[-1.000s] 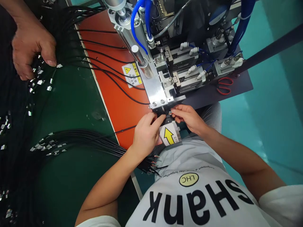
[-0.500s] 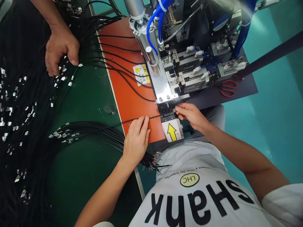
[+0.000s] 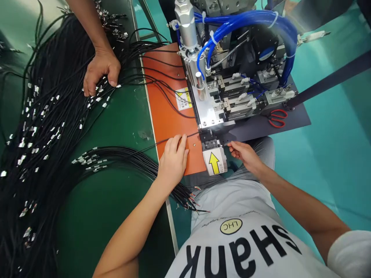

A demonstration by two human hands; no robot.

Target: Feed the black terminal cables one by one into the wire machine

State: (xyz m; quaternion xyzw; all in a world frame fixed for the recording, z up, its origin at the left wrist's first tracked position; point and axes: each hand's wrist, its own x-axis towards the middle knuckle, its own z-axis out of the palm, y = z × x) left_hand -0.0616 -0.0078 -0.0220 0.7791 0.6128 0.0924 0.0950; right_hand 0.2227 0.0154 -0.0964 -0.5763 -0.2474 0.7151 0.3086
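Observation:
My left hand (image 3: 173,160) lies over the orange plate (image 3: 168,123), its fingers stretched out. A thin black cable (image 3: 193,134) passes beneath those fingertips and enters the dark slotted carrier (image 3: 209,135) of the machine. Just right of the white guide block with a yellow arrow (image 3: 213,164), my right hand (image 3: 245,153) is raised, thumb and forefinger pinched together; whatever they hold, if anything, is too small to tell. A bundle of black cables (image 3: 130,155) runs under my left wrist, metal ends to the left and stripped wires near my lap.
Pneumatic cylinders and blue hoses (image 3: 261,19) rise behind the plate. Red-handled scissors (image 3: 277,118) lie on the dark machine base (image 3: 300,116). A co-worker's hand (image 3: 101,71) rests on a large heap of black cables (image 3: 55,77) on the green table (image 3: 95,208).
My right hand has drawn back to the right, away from the carrier where it pinched the cable's end. The cable now enters the machine farther back. The whole view has shifted slightly.

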